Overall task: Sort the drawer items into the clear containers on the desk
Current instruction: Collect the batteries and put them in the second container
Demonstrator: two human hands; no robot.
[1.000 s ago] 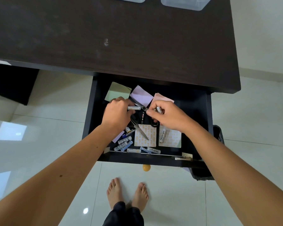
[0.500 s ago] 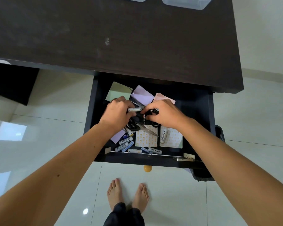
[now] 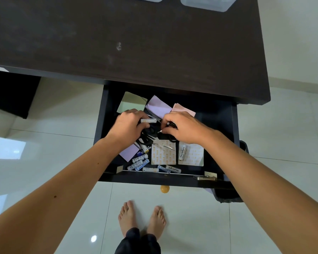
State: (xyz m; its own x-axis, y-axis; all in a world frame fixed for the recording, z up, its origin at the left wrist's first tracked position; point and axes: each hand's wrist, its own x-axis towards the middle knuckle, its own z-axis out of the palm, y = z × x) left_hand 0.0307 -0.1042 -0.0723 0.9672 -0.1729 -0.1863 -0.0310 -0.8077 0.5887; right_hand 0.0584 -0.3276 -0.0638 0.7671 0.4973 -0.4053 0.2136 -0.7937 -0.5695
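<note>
The open black drawer (image 3: 235, 136) holds batteries, sticky notes, scissors and pens. My left hand (image 3: 127, 127) grips a white battery (image 3: 148, 121) at its fingertips, over the black scissors (image 3: 149, 138). My right hand (image 3: 182, 127) holds dark pens (image 3: 170, 123); one pen tip (image 3: 159, 131) pokes out below its fingers. Several loose batteries (image 3: 140, 162) lie along the drawer's front, and one white battery (image 3: 182, 152) rests on a patterned note pad (image 3: 191, 156). Two clear containers (image 3: 207, 2) sit at the desk's far edge, cut off by the frame.
The dark desk top (image 3: 136, 43) spreads above the drawer. Purple (image 3: 158, 107), pink (image 3: 184, 109) and green (image 3: 132, 104) notes lie at the drawer's back. A yellow knob (image 3: 164, 189) sticks out of the drawer front. A black bin (image 3: 228, 197) stands under my right arm. My bare feet (image 3: 141, 217) are on white tiles.
My right hand has shifted left toward my left hand and gathered the pens. The scissors have shifted under the hands, their blade now pointing right. My left hand has kept the battery.
</note>
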